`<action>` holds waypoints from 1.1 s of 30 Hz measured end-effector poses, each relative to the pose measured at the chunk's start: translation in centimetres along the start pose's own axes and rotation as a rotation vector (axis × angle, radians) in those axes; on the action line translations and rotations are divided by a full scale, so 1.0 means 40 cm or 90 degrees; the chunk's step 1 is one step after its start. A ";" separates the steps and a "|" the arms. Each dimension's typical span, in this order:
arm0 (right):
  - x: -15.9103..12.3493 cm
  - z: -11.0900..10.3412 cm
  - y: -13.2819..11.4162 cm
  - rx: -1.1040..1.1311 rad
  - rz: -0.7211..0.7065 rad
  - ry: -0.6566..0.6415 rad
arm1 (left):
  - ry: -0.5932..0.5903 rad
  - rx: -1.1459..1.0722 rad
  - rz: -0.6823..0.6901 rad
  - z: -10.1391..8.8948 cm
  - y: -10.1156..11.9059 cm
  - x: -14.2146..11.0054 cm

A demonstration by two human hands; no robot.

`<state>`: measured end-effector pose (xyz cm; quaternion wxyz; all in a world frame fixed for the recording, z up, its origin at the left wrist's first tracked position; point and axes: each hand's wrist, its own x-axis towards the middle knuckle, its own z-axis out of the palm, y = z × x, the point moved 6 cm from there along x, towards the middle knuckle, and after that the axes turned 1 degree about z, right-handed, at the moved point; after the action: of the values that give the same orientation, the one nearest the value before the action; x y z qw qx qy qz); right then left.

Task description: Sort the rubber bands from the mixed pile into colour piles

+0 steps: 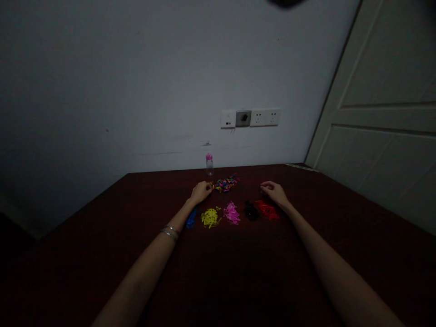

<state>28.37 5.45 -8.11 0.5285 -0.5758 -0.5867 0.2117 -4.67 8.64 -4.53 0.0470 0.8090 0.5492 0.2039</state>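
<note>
My left hand (202, 192) is at the left edge of a mixed, many-coloured pile of small rubber bands (225, 183). Its fingertips are drawn together against the pile, and what they pinch is too small to see. To the right, my right hand (275, 192) hangs just beyond the red rubber bands (268, 210), fingers curled and thumb close to them; anything in it is hidden. Nearer me lie sorted heaps: blue bands (191, 219) partly behind my left wrist, yellow bands (210, 218), pink bands (232, 213) and black bands (251, 210).
A small clear bottle (210, 168) with pink at its top stands at the back of the dark red table (225, 272), close to the wall (153, 91). Wall sockets (265, 117) sit above. A pale panelled door (384, 113) is at the right.
</note>
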 end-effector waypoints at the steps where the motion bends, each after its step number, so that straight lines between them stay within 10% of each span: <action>1: 0.000 0.000 -0.002 0.000 -0.002 0.002 | -0.001 -0.003 -0.001 0.000 0.000 0.000; 33: 0.003 0.000 -0.002 -0.012 0.009 0.002 | 0.049 -0.086 0.014 -0.001 -0.034 0.029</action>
<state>28.37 5.53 -7.98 0.5228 -0.5854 -0.5834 0.2090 -5.50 10.23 -4.57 0.0777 0.8016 0.5267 0.2720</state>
